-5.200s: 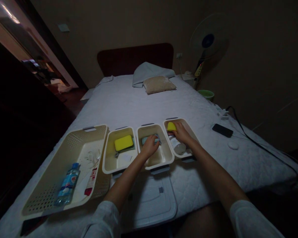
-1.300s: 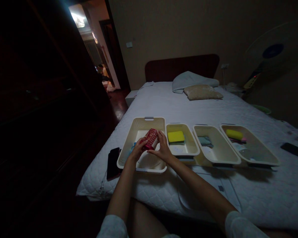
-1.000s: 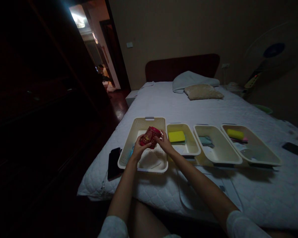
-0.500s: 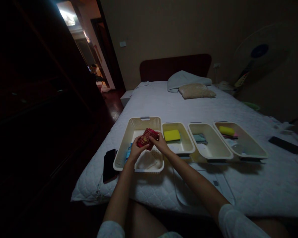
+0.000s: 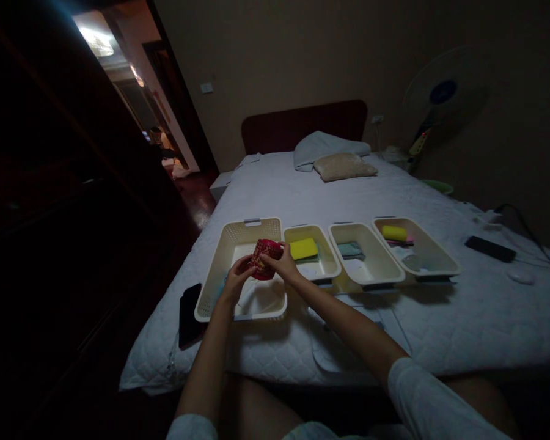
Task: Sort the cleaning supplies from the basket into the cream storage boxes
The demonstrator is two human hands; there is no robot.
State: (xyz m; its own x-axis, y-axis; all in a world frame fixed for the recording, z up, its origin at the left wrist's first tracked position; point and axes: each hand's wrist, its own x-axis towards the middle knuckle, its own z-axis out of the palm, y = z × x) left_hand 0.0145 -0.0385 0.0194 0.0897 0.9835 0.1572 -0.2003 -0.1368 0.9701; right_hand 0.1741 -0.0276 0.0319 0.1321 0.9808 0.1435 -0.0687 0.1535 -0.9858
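Observation:
A small red item with gold markings (image 5: 264, 256) is held above the large cream basket (image 5: 211, 269); its exact kind is hard to make out in the dim light. My left hand (image 5: 238, 276) grips its left lower side, thumb and fingers closed on it. From the right, my right hand (image 5: 282, 263) pinches the same item, fingers bent round its edge. The basket beneath has perforated walls, and something blue inside it is mostly hidden by my left hand.
To the right stand a bin with a yellow sponge (image 5: 304, 248), a bin with folded grey-green cloths (image 5: 351, 249), and a bin with a yellow roll (image 5: 394, 233). Dark phones lie at left (image 5: 190, 315) and right (image 5: 490, 249). A pillow (image 5: 343, 167) rests farther up the bed.
The red item has been turned in my hands and now shows a rounder, brighter red end at its top. The camera view has swung slightly to the right.

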